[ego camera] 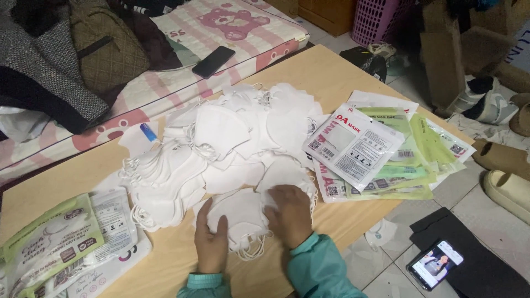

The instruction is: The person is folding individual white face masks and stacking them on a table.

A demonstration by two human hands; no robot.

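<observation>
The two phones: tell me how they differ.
The phone on the mattress has a dark screen; the phone on the floor is lit and shows a picture. The mattress phone lies on pink patterned bedding, beyond the wooden board; the floor phone rests partly on a black mat, near the right hand. Both lie flat, face up.

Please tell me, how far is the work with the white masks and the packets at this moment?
Some looks done: packets lie at the left, seemingly filled. In hand: the left hand and right hand press on a small stack of masks. Left: a big pile of loose masks, and flat packets on the right.
</observation>
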